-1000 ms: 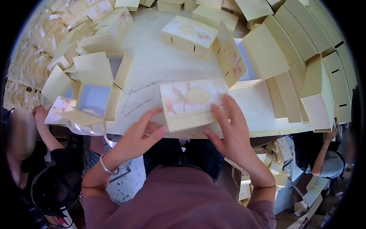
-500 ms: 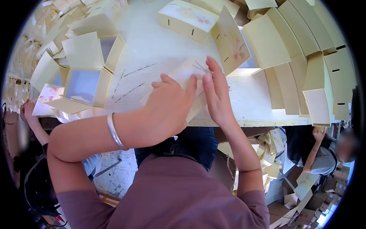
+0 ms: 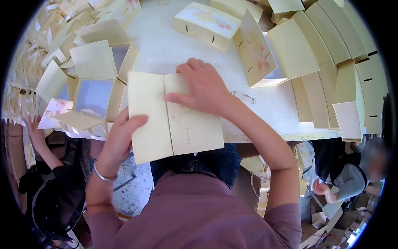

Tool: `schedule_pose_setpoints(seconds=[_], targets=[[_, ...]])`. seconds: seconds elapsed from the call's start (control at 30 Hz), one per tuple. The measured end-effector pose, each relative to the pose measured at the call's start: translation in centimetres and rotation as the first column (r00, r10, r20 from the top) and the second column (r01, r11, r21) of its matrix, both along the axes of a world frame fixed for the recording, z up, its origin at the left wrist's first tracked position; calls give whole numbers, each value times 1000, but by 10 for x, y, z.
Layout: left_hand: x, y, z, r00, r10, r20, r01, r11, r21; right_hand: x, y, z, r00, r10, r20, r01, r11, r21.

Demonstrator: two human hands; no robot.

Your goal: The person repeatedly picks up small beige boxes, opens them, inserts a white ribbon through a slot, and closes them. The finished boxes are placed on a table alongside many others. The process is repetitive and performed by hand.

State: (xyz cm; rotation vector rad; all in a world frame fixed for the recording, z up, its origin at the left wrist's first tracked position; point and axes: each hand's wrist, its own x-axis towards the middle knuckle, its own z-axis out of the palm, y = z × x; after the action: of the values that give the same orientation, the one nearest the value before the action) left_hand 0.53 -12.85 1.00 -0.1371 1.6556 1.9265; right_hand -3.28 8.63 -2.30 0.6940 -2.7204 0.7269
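Note:
A cream cardboard gift box with two front panels meeting at a seam is tilted up over the table's near edge. My left hand, with a silver bangle at its wrist, grips the box's left side, thumb on the front panel and fingers mostly hidden behind. My right hand lies over the top of the right panel. Its fingers bend toward the far edge and its thumb reaches the seam. Faint printing marks the right panel.
Open cream boxes stand on the left of the white table. A closed flower-printed box lies at the back. Stacked boxes fill the right side. Other people's hands show at far left and far right.
The pale item under my hands has given way to a box held upright in view. My left hand moved left to its side; my right hand moved up and left onto its panel.

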Motion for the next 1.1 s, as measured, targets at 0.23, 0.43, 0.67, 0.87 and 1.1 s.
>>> schedule_pose_setpoints(seconds=[0.23, 0.43, 0.67, 0.87, 1.1], targets=[[17, -2, -20, 954, 293, -61, -284, 951, 118, -46, -11, 36, 850, 252, 462, 12, 868, -496], [8, -9, -29, 957, 283, -56, -272, 950, 153, -17, 91, 65, 985, 101, -138, -37, 915, 401], [-2, -1, -29, 974, 211, -81, -189, 957, 221, 15, 62, 62, 910, 282, -306, 11, 718, 696], [-13, 17, -15, 949, 122, -291, -70, 981, 182, 29, 17, 42, 875, 353, 332, -473, 771, 426], [-19, 19, 21, 424, -154, -892, -218, 939, -265, 14, 23, 77, 771, 405, 492, -504, 859, 84]])
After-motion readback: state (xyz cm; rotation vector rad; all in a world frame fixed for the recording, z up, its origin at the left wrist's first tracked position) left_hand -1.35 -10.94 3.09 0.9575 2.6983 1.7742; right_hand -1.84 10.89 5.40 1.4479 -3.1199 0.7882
